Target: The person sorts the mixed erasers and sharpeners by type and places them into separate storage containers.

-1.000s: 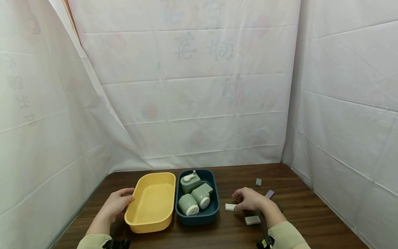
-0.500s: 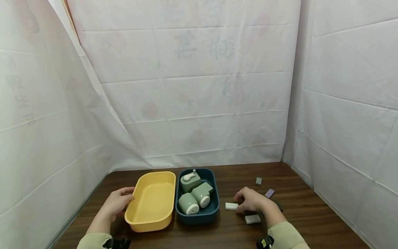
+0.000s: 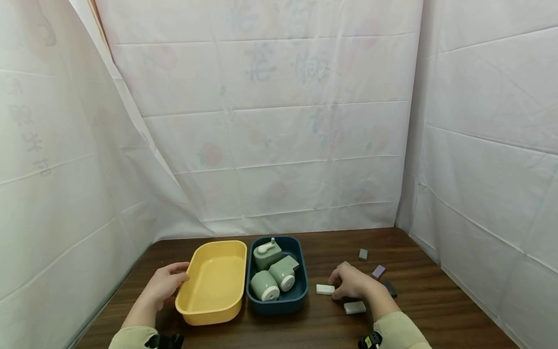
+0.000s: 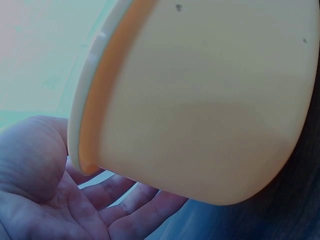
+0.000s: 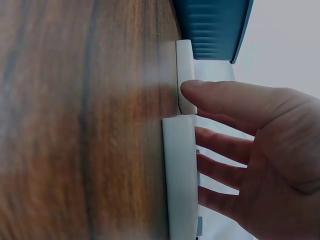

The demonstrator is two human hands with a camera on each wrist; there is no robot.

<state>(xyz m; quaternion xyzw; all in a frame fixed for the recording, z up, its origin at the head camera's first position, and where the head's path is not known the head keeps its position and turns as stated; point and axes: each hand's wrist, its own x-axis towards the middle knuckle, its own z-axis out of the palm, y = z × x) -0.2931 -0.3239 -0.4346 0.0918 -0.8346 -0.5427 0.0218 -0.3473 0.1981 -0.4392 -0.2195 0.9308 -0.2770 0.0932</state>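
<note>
My left hand [image 3: 162,286] is at the left rim of a yellow tray [image 3: 178,304], its fingers loosely extended; in the left wrist view they reach partly behind the tray's wall [image 4: 200,110]. My right hand [image 3: 355,282] hovers low over the table among small flat blocks. Its thumb tip overlaps the end of a white block [image 3: 324,289] in the right wrist view, with the other fingers spread apart behind. A pale grey block [image 3: 355,308] lies just below the hand. Past the fingertips, a sliver of a grey piece [image 3: 344,263] shows, mostly hidden.
Between the hands stands a dark blue tray [image 3: 279,308] with several sage-green pieces [image 3: 268,255], some with white round ends. Farther right lie a small grey block [image 3: 363,254], a purple block [image 3: 378,272] and a dark block [image 3: 389,288]. White cloth [image 3: 279,145] surrounds the wooden table.
My right hand has shifted slightly right, and its thumb overlaps the white block less. More of the dark block shows beside the wrist. The left hand and both trays have stayed in place.
</note>
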